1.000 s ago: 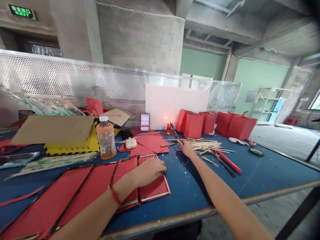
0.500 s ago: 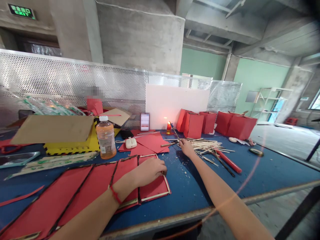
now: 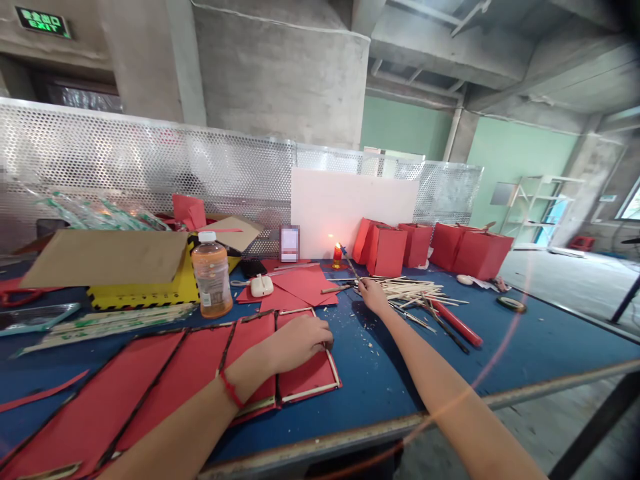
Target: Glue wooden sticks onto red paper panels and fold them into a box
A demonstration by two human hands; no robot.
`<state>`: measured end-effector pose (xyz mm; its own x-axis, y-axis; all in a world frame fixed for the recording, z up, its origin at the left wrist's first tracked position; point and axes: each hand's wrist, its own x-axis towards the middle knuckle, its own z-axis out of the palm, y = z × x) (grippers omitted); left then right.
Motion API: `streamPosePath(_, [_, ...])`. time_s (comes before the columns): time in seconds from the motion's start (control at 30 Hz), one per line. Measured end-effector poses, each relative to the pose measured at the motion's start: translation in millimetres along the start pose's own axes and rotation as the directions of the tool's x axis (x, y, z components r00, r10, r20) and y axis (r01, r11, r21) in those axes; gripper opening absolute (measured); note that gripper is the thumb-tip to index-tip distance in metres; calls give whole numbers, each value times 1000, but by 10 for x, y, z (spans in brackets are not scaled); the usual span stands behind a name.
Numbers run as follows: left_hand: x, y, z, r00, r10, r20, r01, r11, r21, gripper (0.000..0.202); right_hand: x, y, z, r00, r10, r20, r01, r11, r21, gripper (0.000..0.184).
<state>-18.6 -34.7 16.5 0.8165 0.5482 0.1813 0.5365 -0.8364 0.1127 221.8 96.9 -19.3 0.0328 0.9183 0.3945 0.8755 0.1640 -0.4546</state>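
My right hand (image 3: 371, 293) is closed round a thin dark stick (image 3: 354, 267). The stick slants up to the left, and its bluish-dark tip is at the flame of a lit red candle (image 3: 337, 257). Over the right part of a long red paper panel (image 3: 205, 357) lies my left hand (image 3: 303, 335), its fingers curled down near the panel's end. Whatever those fingers grip is hidden. Dark strips divide the panel crosswise, and pale sticks edge its right end. Beside my right hand is a loose pile of pale thin sticks (image 3: 415, 291).
Red paper boxes (image 3: 387, 250) stand at the back right. A red rod (image 3: 457, 325) and a tape roll (image 3: 511, 304) lie on the blue table (image 3: 540, 333). To the left are a bottle (image 3: 213, 277), a yellow carton (image 3: 145, 285), a white case (image 3: 262, 286) and a phone (image 3: 289, 243).
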Motion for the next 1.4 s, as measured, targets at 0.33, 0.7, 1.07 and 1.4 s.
streamPosePath(0.33, [-6, 4, 1, 1000, -3, -7, 3, 1000, -16, 29, -15, -19, -18, 1000, 7, 2, -7, 1000, 1, 30])
streamPosePath(0.7, [-9, -8, 19, 1000, 13, -14, -13, 1000, 8, 32, -8, -15, -7, 1000, 14, 5, -14, 1000, 4, 30])
streamPosePath(1.07, [-9, -2, 6, 1000, -2, 4, 2, 1000, 10, 31, -15, -20, -19, 1000, 13, 2, -13, 1000, 12, 31])
streamPosePath(1.4, [-12, -20, 29, 999, 25, -22, -25, 999, 24, 32, 0, 3, 7, 1000, 2, -9, -1, 1000, 18, 31])
